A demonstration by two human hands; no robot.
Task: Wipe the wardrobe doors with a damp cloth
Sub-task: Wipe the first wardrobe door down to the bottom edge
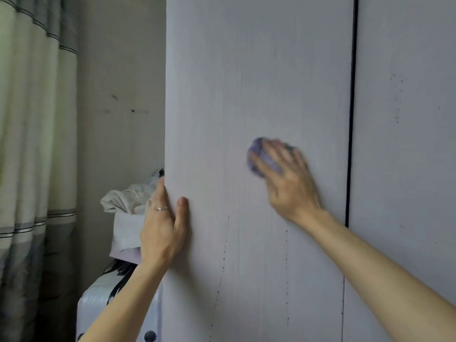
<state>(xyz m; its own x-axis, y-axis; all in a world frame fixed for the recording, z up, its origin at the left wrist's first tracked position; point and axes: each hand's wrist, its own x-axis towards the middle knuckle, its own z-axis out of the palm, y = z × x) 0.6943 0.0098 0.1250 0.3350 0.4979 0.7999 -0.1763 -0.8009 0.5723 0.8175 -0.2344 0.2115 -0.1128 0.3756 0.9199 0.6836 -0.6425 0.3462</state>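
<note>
Plainly, two hands are working on the wardrobe; the left hand (162, 225) is bracing against the outer edge of the left door (246, 70), its thumb (182, 211) lying flat and straight on the front face while one straight finger (161, 191) is pointing up along the corner, the other fingers being hidden round the side; it is holding nothing, and it is wearing one thin ring (161, 208). The right hand (288, 183) is holding one cloth (256, 146), its fingers (272, 153) spreading wide and curving over the wad, pressing it to the same door; this hand is showing as blurred.

The cloth is looking purple-blue and bunched into a small ball, sitting mid-height on the left door, well apart from the left hand and nearer the dark gap (351, 119) that is dividing the two doors. Both doors are looking pale grey with fine vertical grain; two dotted trails of dark specks (223, 267) are running down the left door below the hands, and more specks (397, 107) are scattering over the right door (407, 169).

Beside the wardrobe, one white suitcase (98, 304) is standing under crumpled fabric (123, 198), near one striped curtain (37, 119).
</note>
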